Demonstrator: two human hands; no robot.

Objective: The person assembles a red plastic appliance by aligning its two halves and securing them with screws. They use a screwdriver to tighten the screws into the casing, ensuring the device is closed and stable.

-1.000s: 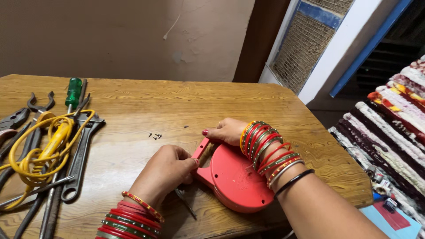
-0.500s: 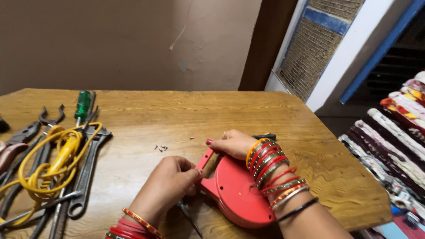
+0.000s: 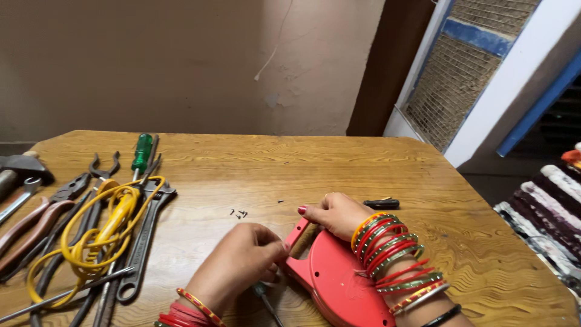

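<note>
I have one view only, from the head camera, looking forward and down across the wooden tabletop (image 3: 363,157) toward the far wall. It sits close: the near tabletop edge is cut off below, with forearms entering at the bottom.

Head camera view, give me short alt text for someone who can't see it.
Two bangled hands, left hand and right hand, grip a red plastic casing on a wooden table. Pliers, a wrench, a green-handled screwdriver and yellow cable lie left.

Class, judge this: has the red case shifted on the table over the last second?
No. The red case keeps its spot beside the small screws; only the camera view shifted.
</note>
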